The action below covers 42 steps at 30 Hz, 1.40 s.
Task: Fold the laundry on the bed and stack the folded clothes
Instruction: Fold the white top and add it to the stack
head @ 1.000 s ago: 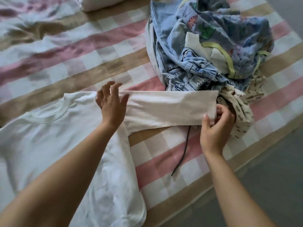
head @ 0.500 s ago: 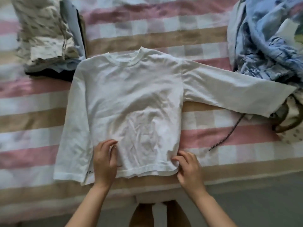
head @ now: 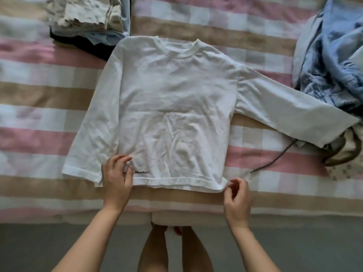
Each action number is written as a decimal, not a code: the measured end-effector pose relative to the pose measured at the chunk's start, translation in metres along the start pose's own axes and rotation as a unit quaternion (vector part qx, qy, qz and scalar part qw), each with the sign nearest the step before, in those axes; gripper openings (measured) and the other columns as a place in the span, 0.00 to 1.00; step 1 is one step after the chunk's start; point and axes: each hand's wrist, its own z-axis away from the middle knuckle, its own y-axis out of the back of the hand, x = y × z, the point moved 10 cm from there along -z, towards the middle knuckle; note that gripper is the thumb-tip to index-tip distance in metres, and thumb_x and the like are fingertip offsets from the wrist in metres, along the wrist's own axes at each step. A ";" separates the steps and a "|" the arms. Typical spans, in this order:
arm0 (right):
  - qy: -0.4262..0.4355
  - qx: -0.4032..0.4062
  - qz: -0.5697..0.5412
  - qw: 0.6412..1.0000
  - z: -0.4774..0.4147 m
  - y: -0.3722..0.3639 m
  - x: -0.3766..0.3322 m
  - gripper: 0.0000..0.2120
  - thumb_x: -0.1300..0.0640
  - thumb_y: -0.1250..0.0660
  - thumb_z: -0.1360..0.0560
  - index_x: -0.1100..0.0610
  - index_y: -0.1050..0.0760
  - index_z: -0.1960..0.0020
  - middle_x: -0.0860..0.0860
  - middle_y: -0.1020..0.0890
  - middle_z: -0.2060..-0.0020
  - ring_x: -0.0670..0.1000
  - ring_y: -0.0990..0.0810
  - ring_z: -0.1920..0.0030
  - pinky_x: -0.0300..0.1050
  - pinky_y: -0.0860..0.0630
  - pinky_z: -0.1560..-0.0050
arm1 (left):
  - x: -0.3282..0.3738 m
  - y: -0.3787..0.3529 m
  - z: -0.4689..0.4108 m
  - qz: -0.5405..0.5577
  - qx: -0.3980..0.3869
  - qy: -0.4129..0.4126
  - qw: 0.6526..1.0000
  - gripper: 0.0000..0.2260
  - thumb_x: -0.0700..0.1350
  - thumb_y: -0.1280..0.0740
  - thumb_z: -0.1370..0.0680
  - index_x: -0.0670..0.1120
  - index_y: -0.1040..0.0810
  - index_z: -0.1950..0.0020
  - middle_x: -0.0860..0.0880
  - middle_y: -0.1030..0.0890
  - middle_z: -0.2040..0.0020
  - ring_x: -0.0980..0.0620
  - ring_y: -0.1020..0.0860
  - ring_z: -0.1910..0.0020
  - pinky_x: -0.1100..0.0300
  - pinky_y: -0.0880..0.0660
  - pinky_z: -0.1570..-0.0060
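One garment was in hand: a white shirt (head: 172, 107) with long sleeves, spread flat and face up on the striped bed (head: 255, 36), collar (head: 176, 50) far and hem (head: 176, 182) near. Its left sleeve (head: 94, 134) lay down alongside the body, while the right sleeve (head: 290, 112) reached out to the right, its cuff just beside the unfolded pile (head: 332, 61). A folded stack (head: 84, 18) sat at the far left, touching the shirt's shoulder.

The left hand (head: 116, 179) rested on the near-left part of the hem with fingers bent, apparently pinching a little cloth. The right hand (head: 237, 199) was at the near-right hem corner, fingers curled; whether it held the corner or only touched it could not be told.

The shirt looked like thin, light, limp knit, already creased across the belly. It would probably sag wherever it was unsupported and drag wrinkles if pulled from one point only. Taking it at two spread points, hem corner and shoulder on one side, seemed the best hold for turning a side inward. The outstretched sleeve was best lifted near its cuff, clear of the dark cord (head: 275, 160) beside it.
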 end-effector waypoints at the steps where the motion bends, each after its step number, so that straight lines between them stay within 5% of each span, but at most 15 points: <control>1: -0.081 0.010 -0.073 0.994 -0.001 -0.002 0.011 0.10 0.71 0.39 0.27 0.59 0.29 0.50 0.54 0.23 0.60 0.55 0.24 0.59 0.41 0.30 0.61 | -0.002 0.003 0.001 -0.003 0.012 0.005 1.000 0.10 0.35 0.35 0.26 0.39 0.22 0.46 0.39 0.25 0.48 0.40 0.30 0.45 0.65 0.42 0.46; 3: -0.180 0.041 -0.145 0.972 0.001 -0.004 0.025 0.06 0.65 0.40 0.24 0.57 0.29 0.49 0.55 0.21 0.59 0.53 0.23 0.61 0.42 0.27 0.60 | -0.008 0.007 0.005 -0.004 0.032 0.027 0.999 0.10 0.34 0.35 0.27 0.39 0.22 0.46 0.38 0.24 0.49 0.37 0.29 0.47 0.64 0.42 0.48; 6: -0.227 0.037 -0.177 0.957 0.002 -0.015 0.028 0.05 0.56 0.36 0.24 0.58 0.28 0.53 0.47 0.22 0.63 0.41 0.24 0.63 0.26 0.30 0.67 | -0.001 0.005 0.013 0.008 0.033 0.032 0.999 0.11 0.36 0.37 0.28 0.38 0.22 0.47 0.37 0.24 0.49 0.36 0.28 0.47 0.58 0.39 0.45; 9: -0.288 0.023 -0.275 0.917 0.009 -0.029 0.030 0.03 0.61 0.33 0.26 0.60 0.26 0.54 0.49 0.21 0.63 0.44 0.23 0.62 0.24 0.29 0.66 | 0.026 -0.011 0.019 0.016 -0.007 -0.010 1.000 0.14 0.37 0.38 0.28 0.37 0.22 0.44 0.39 0.24 0.43 0.39 0.28 0.42 0.57 0.38 0.39; 12: -0.300 0.100 -0.356 0.879 0.019 -0.012 0.027 0.05 0.64 0.32 0.27 0.56 0.26 0.58 0.51 0.20 0.63 0.45 0.23 0.62 0.30 0.26 0.62 | 0.045 -0.024 0.020 0.025 -0.031 -0.034 0.999 0.15 0.38 0.38 0.27 0.38 0.23 0.42 0.40 0.25 0.39 0.44 0.32 0.38 0.58 0.40 0.36; 16: -0.158 0.215 -0.299 0.916 0.028 0.035 0.008 0.11 0.64 0.28 0.30 0.49 0.25 0.62 0.42 0.19 0.69 0.38 0.22 0.65 0.28 0.27 0.62 | 0.051 -0.036 0.022 0.018 -0.044 -0.029 0.998 0.13 0.37 0.36 0.26 0.40 0.23 0.42 0.41 0.26 0.38 0.45 0.33 0.38 0.55 0.39 0.37; 21: -0.277 0.240 -0.269 0.891 0.040 0.016 0.048 0.11 0.68 0.30 0.30 0.53 0.25 0.62 0.49 0.21 0.65 0.50 0.23 0.60 0.28 0.26 0.61 | 0.047 -0.053 0.031 -0.052 -0.091 -0.025 0.994 0.17 0.33 0.30 0.29 0.40 0.23 0.41 0.39 0.27 0.38 0.37 0.31 0.38 0.42 0.35 0.37; 25: -0.300 0.248 -0.224 0.894 0.036 0.009 0.060 0.09 0.65 0.33 0.27 0.55 0.25 0.49 0.53 0.24 0.54 0.51 0.25 0.55 0.26 0.29 0.61 | 0.051 -0.056 0.029 -0.072 -0.089 -0.032 0.993 0.17 0.34 0.29 0.30 0.40 0.23 0.42 0.38 0.27 0.38 0.36 0.30 0.39 0.42 0.35 0.40; 29: -0.275 0.197 -0.164 0.927 0.011 0.011 0.047 0.12 0.56 0.37 0.23 0.62 0.24 0.44 0.53 0.29 0.50 0.54 0.28 0.48 0.42 0.32 0.48 | 0.060 -0.056 0.027 -0.053 -0.075 -0.034 0.995 0.14 0.38 0.34 0.28 0.41 0.22 0.42 0.39 0.26 0.38 0.36 0.30 0.39 0.41 0.34 0.42; 33: -0.309 0.141 -0.306 0.889 0.007 0.001 0.044 0.11 0.61 0.44 0.22 0.55 0.23 0.51 0.49 0.23 0.53 0.37 0.23 0.53 0.28 0.31 0.50 | 0.061 -0.055 0.026 -0.027 -0.065 -0.024 0.997 0.16 0.39 0.37 0.30 0.41 0.21 0.44 0.40 0.25 0.38 0.37 0.29 0.40 0.39 0.33 0.42; 36: -0.323 0.105 -0.358 0.870 0.005 -0.008 0.043 0.14 0.52 0.42 0.21 0.57 0.25 0.43 0.53 0.20 0.47 0.47 0.22 0.47 0.43 0.27 0.42 | 0.062 -0.058 0.027 -0.037 -0.074 -0.041 0.996 0.15 0.40 0.37 0.30 0.42 0.22 0.44 0.41 0.25 0.38 0.43 0.33 0.39 0.41 0.34 0.42; 39: -0.330 0.124 -0.322 0.879 0.001 -0.003 0.045 0.03 0.56 0.34 0.25 0.54 0.24 0.52 0.51 0.19 0.55 0.44 0.20 0.56 0.32 0.24 0.57 | 0.061 -0.060 0.027 -0.055 -0.089 -0.056 0.993 0.15 0.44 0.39 0.28 0.43 0.21 0.43 0.41 0.25 0.38 0.46 0.36 0.38 0.43 0.34 0.43; 42: -0.298 0.170 -0.266 0.901 -0.001 0.012 0.052 0.06 0.65 0.33 0.27 0.56 0.24 0.56 0.48 0.20 0.63 0.41 0.21 0.63 0.26 0.28 0.67 | 0.060 -0.061 0.026 -0.073 -0.096 -0.064 0.991 0.19 0.49 0.44 0.27 0.43 0.21 0.43 0.41 0.25 0.39 0.46 0.36 0.38 0.43 0.33 0.45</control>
